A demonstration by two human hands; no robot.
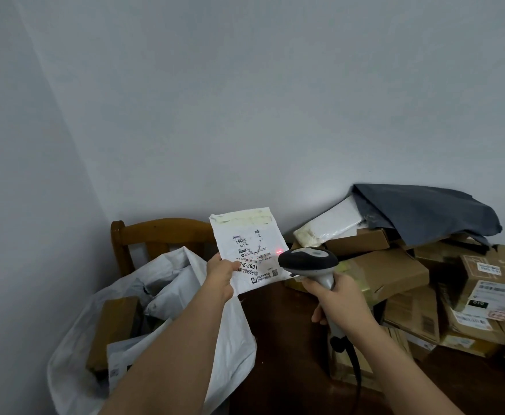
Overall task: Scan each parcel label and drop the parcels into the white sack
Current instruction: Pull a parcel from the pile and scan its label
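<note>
My left hand (220,275) pinches the lower left edge of a flat white mailer parcel (249,235) and holds it upright, label facing me. My right hand (339,299) grips the handle of a grey and black barcode scanner (306,260), which points at the label. A red scan dot glows on the label's right side. The white sack (227,333) stands open at the lower left, below the held parcel, with a brown box and several white mailers inside.
A pile of cardboard boxes (395,272) and mailers covers the dark wooden table (284,354) on the right, with a dark grey bag (424,211) on top. A wooden chair back (155,232) stands behind the sack, against the wall.
</note>
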